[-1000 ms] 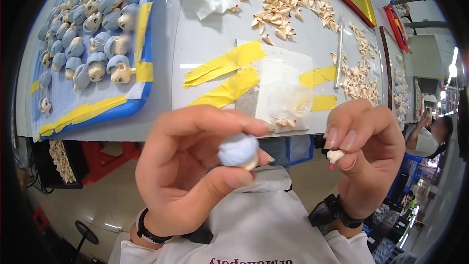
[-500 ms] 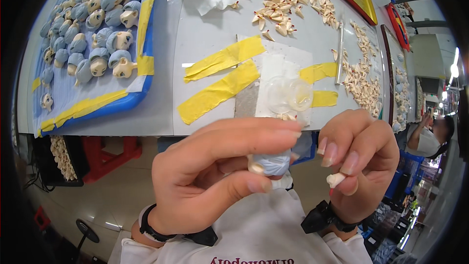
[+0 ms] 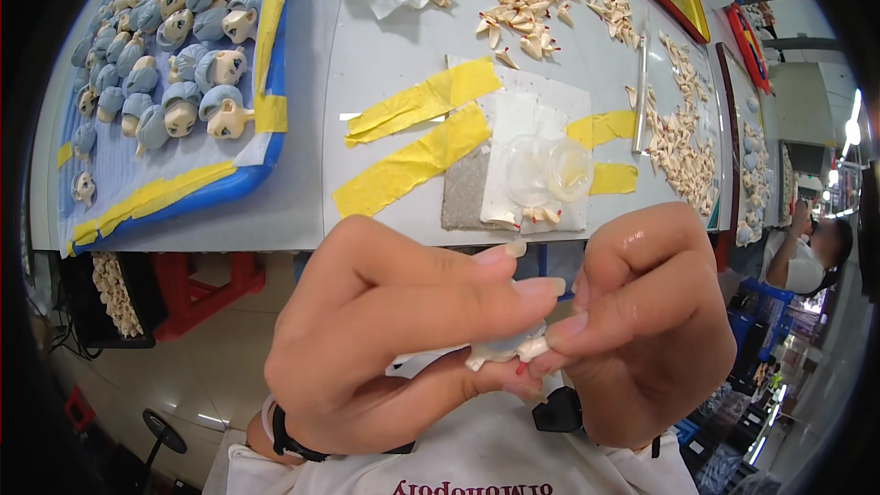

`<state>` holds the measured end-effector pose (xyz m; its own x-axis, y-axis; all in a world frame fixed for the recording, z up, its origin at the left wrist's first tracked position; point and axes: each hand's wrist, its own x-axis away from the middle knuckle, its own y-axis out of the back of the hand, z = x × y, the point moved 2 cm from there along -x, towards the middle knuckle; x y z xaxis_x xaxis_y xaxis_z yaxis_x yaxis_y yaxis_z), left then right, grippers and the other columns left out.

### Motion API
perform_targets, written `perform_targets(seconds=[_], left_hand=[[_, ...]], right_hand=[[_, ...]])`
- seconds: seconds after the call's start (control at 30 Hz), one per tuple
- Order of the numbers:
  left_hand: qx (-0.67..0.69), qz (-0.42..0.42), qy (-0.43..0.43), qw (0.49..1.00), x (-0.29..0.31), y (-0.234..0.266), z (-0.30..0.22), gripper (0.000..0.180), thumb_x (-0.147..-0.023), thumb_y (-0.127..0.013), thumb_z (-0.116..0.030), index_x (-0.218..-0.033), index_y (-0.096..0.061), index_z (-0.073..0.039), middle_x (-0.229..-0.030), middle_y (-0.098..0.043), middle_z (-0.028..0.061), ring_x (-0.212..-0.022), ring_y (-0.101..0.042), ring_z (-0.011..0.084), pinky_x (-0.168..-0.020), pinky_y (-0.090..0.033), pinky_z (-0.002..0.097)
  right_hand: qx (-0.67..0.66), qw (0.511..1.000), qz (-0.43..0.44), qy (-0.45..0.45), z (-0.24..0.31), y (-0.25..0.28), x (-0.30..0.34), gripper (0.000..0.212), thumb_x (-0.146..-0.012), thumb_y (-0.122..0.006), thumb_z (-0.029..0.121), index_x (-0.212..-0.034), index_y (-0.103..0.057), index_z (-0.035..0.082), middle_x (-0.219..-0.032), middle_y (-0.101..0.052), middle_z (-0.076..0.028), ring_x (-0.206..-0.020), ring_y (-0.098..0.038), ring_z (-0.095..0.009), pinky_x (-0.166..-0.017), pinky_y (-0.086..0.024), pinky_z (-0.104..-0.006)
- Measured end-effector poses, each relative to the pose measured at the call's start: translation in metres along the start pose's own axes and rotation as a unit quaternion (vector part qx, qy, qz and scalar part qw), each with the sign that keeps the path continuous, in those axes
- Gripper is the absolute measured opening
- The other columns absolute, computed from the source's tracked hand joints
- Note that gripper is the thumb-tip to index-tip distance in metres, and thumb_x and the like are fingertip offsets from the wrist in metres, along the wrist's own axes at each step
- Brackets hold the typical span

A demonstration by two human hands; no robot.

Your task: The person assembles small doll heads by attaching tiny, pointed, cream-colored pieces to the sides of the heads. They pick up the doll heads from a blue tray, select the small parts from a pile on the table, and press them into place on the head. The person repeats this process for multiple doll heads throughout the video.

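My left hand (image 3: 394,321) is closed around a small doll head with blue-grey hair (image 3: 502,346), most of it hidden behind the fingers. Between the thumb and fingertips of my right hand (image 3: 655,321) is a small cream-coloured piece with a red tip (image 3: 532,348). The piece meets the side of the head, though the fingers hide the exact contact. Both hands are in front of the table's near edge. Just beyond them, clear round plastic dishes (image 3: 570,170) sit on a white pad, with a few cream pieces (image 3: 543,214) by its near edge.
A blue-rimmed tray (image 3: 247,185) of doll heads is at the left. Loose red-tipped pieces (image 3: 527,14) are spread at the back and right, beside a metal strip (image 3: 640,92). Yellow tape (image 3: 412,160) crosses the table. A red stool (image 3: 206,298) stands below, left.
My right hand has moved left and brought the cream piece against the doll head. My left hand has turned, so its fingers now cover more of the head.
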<state>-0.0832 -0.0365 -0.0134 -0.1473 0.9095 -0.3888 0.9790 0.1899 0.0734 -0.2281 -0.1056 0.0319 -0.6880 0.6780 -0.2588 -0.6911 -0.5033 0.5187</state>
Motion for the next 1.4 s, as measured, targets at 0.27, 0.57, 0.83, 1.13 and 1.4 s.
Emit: perform_targets(seconds=[0.27,0.57,0.83,1.13,1.4], left_hand=[[-0.133,-0.038,-0.046,0.989,-0.003,-0.009,-0.013,0.032,-0.056,-0.078,-0.002,-0.084,-0.063,-0.003,-0.086,-0.054,0.0144,-0.067,-0.060,0.0205,-0.056,-0.049,0.0239],[-0.087,-0.020,0.029,0.996,-0.006,0.009,0.001,0.039,-0.060,-0.078,-0.006,-0.093,-0.058,-0.001,-0.093,-0.050,0.0136,-0.077,-0.057,0.0204,-0.065,-0.047,0.0263],[-0.127,0.004,-0.012,0.992,-0.013,0.026,0.009,0.043,-0.062,-0.079,-0.017,-0.094,-0.056,-0.001,-0.097,-0.048,0.0139,-0.076,-0.056,0.0179,-0.062,-0.049,0.0256],[-0.087,0.002,0.000,0.996,-0.013,0.027,0.009,0.042,-0.063,-0.079,-0.019,-0.093,-0.056,-0.001,-0.094,-0.048,0.0140,-0.069,-0.057,0.0174,-0.062,-0.050,0.0258],[-0.022,0.008,0.054,0.998,-0.005,0.033,0.013,0.040,-0.064,-0.078,-0.013,-0.094,-0.054,-0.001,-0.098,-0.047,0.0144,-0.070,-0.059,0.0177,-0.060,-0.049,0.0231]], right_hand=[[0.071,0.991,-0.010,0.113,-0.006,0.001,-0.003,0.024,-0.059,-0.063,-0.009,-0.072,-0.053,0.010,-0.072,-0.051,-0.005,-0.059,-0.044,-0.015,-0.053,-0.034,-0.0255],[0.090,0.995,-0.007,0.042,-0.012,0.040,-0.025,0.019,-0.063,-0.060,-0.007,-0.077,-0.054,0.005,-0.080,-0.052,-0.008,-0.073,-0.048,-0.016,-0.063,-0.038,-0.0246],[0.179,0.982,-0.016,-0.062,-0.090,0.082,-0.099,0.010,-0.070,-0.061,0.002,-0.080,-0.060,-0.002,-0.070,-0.061,-0.005,-0.060,-0.055,-0.013,-0.061,-0.043,-0.0246],[0.340,0.935,0.090,-0.044,-0.083,0.062,-0.111,0.010,-0.074,-0.061,0.003,-0.081,-0.055,-0.001,-0.069,-0.057,-0.003,-0.063,-0.054,-0.010,-0.061,-0.043,-0.0224],[0.010,0.977,-0.126,-0.171,-0.040,0.083,-0.035,0.016,-0.074,-0.059,-0.005,-0.088,-0.053,-0.002,-0.081,-0.058,-0.006,-0.070,-0.056,-0.010,-0.065,-0.045,-0.0204]])
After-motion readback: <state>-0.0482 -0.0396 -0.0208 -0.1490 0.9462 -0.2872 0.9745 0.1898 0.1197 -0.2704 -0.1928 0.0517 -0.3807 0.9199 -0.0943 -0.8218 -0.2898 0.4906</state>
